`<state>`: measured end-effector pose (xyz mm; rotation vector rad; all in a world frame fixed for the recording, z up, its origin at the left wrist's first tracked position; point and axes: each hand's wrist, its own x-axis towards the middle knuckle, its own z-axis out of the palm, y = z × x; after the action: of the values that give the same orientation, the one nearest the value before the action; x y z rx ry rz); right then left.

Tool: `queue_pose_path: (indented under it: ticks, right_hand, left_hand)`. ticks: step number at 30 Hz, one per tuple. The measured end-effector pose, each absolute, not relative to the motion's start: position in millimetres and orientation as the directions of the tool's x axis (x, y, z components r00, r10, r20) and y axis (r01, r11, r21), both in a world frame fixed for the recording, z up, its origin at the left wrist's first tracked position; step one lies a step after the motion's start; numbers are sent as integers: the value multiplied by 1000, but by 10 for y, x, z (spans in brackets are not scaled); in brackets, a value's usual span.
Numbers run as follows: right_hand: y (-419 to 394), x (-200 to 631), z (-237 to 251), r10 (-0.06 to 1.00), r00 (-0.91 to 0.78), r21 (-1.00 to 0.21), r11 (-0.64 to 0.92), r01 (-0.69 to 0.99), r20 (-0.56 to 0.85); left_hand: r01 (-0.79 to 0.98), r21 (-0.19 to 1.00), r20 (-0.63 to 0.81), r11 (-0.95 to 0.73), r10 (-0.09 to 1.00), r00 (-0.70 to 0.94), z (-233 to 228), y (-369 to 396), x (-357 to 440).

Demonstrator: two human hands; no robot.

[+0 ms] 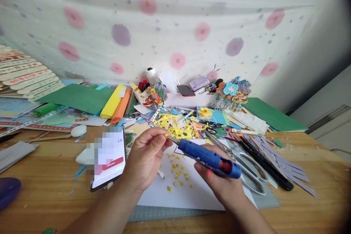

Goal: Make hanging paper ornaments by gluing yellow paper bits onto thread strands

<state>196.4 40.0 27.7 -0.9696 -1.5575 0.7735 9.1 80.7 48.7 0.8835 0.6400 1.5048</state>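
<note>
At a brown wooden worktop (pixel 55 175), your left fingers (pixel 157 144) pinch a tiny yellow scrap (pixel 166 136), right fingers (pixel 203 172) gripping a blue glue gun (pixel 201 153).

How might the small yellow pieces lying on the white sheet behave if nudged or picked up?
Being so tiny, the small yellow pieces are probably very light and easily scattered. Spread over the white sheet, they would likely slide separately when pushed. Some look curled, so a hard pinch might crush them.

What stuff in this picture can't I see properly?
In the head view:
Yellow piece: partly covered by the left hand.
Right hand: some fingers hidden behind the blue glue gun.
Phone: screen partly masked by pixel blocks.
Purple object: cut off by the left edge.
</note>
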Motion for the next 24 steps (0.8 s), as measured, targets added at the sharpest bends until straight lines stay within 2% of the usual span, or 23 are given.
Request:
queue_pose_path:
  ticks: [9,19,24]
  right_hand:
    - [373,1942,276,861,-74,-824,504,258,504]
    - [365,1969,227,771,-160,-682,624,381,616]
    - [368,1963,233,724,-178,-593,659,462,666]
  left_hand:
    - [-424,850,305,-313,948,-87,447,823,79]
    - [-274,855,428,-440,898,-106,417,822,38]
    - [-126,806,561,-579,814,-153,366,826,29]
